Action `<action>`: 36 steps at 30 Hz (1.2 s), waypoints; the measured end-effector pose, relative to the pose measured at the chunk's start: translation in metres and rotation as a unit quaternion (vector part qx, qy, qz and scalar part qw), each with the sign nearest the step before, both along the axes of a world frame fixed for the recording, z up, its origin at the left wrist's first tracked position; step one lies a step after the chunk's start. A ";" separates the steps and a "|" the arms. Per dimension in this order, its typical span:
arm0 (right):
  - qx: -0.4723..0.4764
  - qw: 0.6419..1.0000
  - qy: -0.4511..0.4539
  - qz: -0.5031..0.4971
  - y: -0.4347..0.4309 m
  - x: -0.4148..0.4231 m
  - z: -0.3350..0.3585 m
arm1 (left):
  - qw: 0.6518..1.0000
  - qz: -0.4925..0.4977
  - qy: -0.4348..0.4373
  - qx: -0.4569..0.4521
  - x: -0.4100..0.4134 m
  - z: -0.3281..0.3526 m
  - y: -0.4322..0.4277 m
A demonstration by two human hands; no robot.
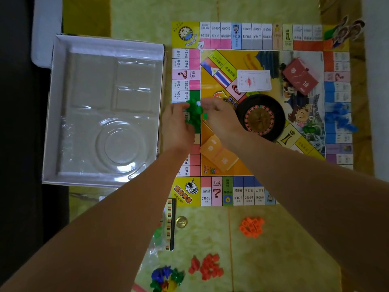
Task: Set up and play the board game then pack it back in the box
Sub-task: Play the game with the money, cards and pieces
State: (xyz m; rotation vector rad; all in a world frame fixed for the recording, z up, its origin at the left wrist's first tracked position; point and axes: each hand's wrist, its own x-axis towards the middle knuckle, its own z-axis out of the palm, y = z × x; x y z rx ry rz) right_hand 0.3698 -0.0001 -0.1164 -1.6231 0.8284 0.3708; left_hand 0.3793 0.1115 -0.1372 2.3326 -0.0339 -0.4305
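Board [263, 60] fills centre and right of frame, laid flat. Box [54, 106] is open at left, its clear tray [92, 81] showing bare moulded wells; its right wall runs just beside the board's left edge. Roulette wheel [260, 120] sits mid-board, just right of the hands.

Both hands meet at the board's left edge. Left hand [176, 123] has its fingers curled onto the green pieces [192, 111]. Right hand [220, 116] closes in from the opposite side. The clump lies between the two, on the green squares.

Single green piece [205, 116] sits under the right thumb; too blurred to tell whether it is pinched.

Judgement: if these are being packed, the box lies directly left of the grip and the left hand is nearer.
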 end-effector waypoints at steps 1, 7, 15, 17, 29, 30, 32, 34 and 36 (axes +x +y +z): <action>-0.004 1.000 -0.003 0.001 -0.002 -0.001 0.000 | 1.000 0.002 -0.002 0.007 0.001 -0.001 0.001; -0.122 0.992 -0.012 -0.004 -0.008 -0.003 -0.012 | 0.996 0.007 0.020 0.084 0.000 0.003 -0.006; -0.043 0.998 0.054 -0.009 -0.004 0.000 -0.023 | 0.994 0.019 0.070 0.076 0.000 0.005 -0.015; -0.049 0.997 0.051 -0.022 -0.006 0.001 -0.025 | 0.996 0.021 0.062 0.067 0.000 0.006 -0.014; -0.068 0.996 0.040 0.052 -0.005 -0.042 -0.003 | 0.997 -0.021 0.043 0.066 -0.033 0.023 0.003; -0.067 0.996 0.040 0.054 -0.004 -0.049 0.002 | 0.997 -0.031 0.042 0.060 -0.038 0.025 0.005; -0.065 0.995 0.047 0.052 -0.002 -0.070 0.016 | 0.996 -0.055 0.045 0.060 -0.055 0.030 0.007; -0.061 0.996 0.045 0.049 -0.001 -0.094 0.027 | 0.994 -0.074 0.053 0.068 -0.076 0.035 0.007; -0.068 0.995 0.045 0.063 -0.001 -0.121 0.033 | 0.991 -0.088 0.073 0.070 -0.100 0.039 0.008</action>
